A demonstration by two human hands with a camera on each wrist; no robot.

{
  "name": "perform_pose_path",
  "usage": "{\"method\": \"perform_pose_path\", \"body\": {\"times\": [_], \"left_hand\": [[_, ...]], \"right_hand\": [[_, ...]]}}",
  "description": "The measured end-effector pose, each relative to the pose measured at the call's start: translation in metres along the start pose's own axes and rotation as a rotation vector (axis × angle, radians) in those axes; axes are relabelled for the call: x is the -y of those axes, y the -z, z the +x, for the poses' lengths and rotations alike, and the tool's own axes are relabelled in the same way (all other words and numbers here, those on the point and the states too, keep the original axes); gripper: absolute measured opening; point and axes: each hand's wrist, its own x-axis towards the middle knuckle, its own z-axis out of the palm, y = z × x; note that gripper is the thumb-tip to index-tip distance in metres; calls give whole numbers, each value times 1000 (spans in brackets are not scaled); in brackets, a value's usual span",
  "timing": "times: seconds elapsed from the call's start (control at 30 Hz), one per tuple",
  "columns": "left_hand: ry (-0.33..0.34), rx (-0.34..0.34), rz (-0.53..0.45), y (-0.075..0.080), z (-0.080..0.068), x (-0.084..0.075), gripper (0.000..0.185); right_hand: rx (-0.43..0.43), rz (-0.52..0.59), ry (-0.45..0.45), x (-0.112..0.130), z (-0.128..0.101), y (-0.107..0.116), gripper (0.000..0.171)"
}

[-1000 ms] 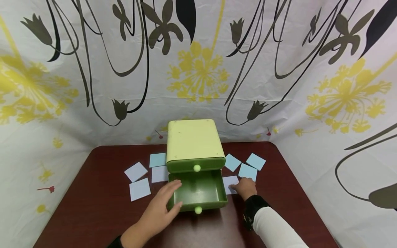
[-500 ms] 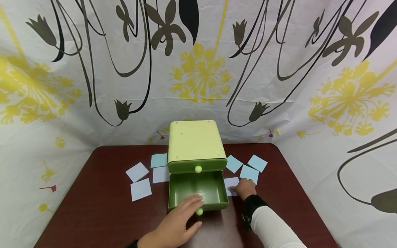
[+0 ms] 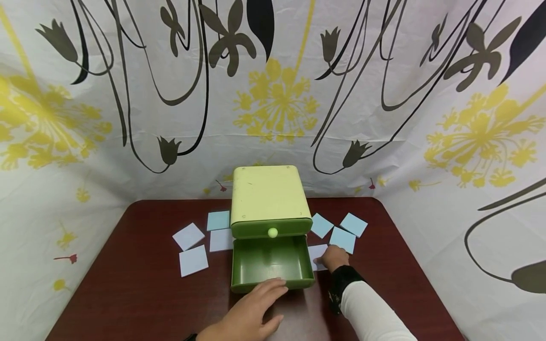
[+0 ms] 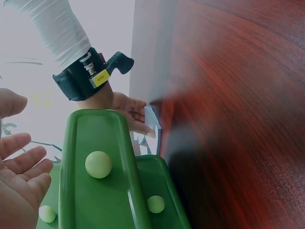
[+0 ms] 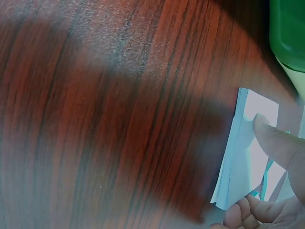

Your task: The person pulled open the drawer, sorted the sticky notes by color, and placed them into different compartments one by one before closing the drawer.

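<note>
A small drawer cabinet (image 3: 270,194) with a pale yellow top stands mid-table. Its green lower drawer (image 3: 273,263) is pulled out and holds nothing visible. My left hand (image 3: 251,312) hovers at that drawer's front with its fingers loosely extended, hiding the lower knob in the head view. The left wrist view shows this knob (image 4: 98,164) apart from the fingers. Right of the drawer, my right hand (image 3: 334,258) grips a whitish sticky note pad (image 5: 238,157). The thumb presses on the pad's face and the other fingers curl at its edge.
Left of the cabinet lie whitish pads (image 3: 194,260) and a light blue pad (image 3: 218,220). Several light blue pads (image 3: 342,239) lie beyond my right hand. A patterned curtain (image 3: 273,94) surrounds the dark red table (image 3: 141,284) at the back and sides.
My left hand has moved right and nearer to me, from the drawer's left side to its front, covering the knob. The right hand has barely shifted at the pad.
</note>
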Motion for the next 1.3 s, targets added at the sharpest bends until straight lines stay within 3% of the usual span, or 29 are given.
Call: {"method": "perform_pose_path", "body": {"times": [0.27, 0.47, 0.6, 0.7, 0.83, 1.07, 1.3], "left_hand": [[-4, -4, 18, -2, 0, 0, 44], [19, -7, 2, -2, -1, 0, 44], [44, -4, -13, -2, -3, 1, 45], [65, -11, -21, -2, -4, 3, 45], [66, -53, -7, -1, -6, 5, 44], [111, -77, -5, 2, -11, 5, 46], [161, -114, -6, 5, -15, 5, 49]], "right_hand": [[0, -15, -50, 3, -1, 0, 55], [-47, 209, -35, -1, -4, -3, 64], [-84, 424, 23, -11, -4, -5, 23], [-73, 538, 18, -17, -6, -4, 30], [-43, 608, -32, -24, -11, 3, 17], [-28, 756, -28, -41, -27, 19, 16], [-41, 771, -12, -40, -56, 55, 25]]}}
